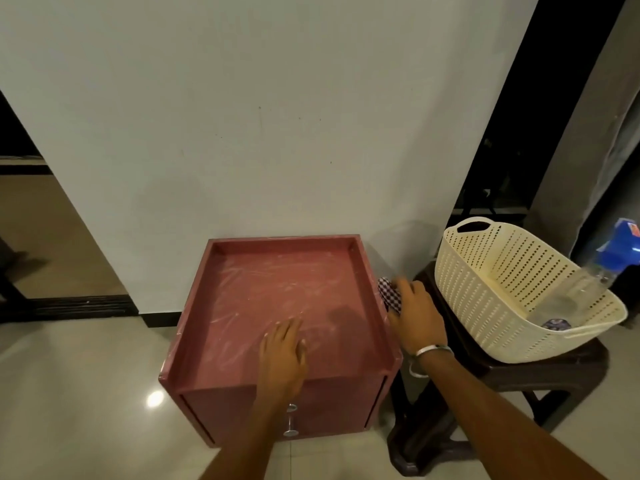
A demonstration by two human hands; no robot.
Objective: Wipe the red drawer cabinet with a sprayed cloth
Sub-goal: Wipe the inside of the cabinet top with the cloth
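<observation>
Here, a red drawer cabinet (277, 323) stands on a pale tiled floor (69, 393) against a white wall (259, 116), seen from above. Its sunken top is smeared with whitish streaks, and a metal handle (290, 420) shows on the drawer front at the 6 o'clock edge.

The left hand (282, 355) lies palm down on the cabinet top near its front edge, fingers straight and slightly spread, pointing toward 12 o'clock.

The right hand (415, 317) is at the cabinet's 3 o'clock side, just outside the raised rim, pressing a checked cloth (389, 294) against the outer side panel. The fingertips are blurred, so whether they curl round the cloth or press flat on it cannot be told. A metal bangle (431, 349) circles that wrist.

Further toward 3 o'clock, a cream perforated basket (485, 289) sits on a dark brown stool (519, 372). A clear spray bottle (595, 271) with a blue trigger head leans inside the basket against its far rim.
</observation>
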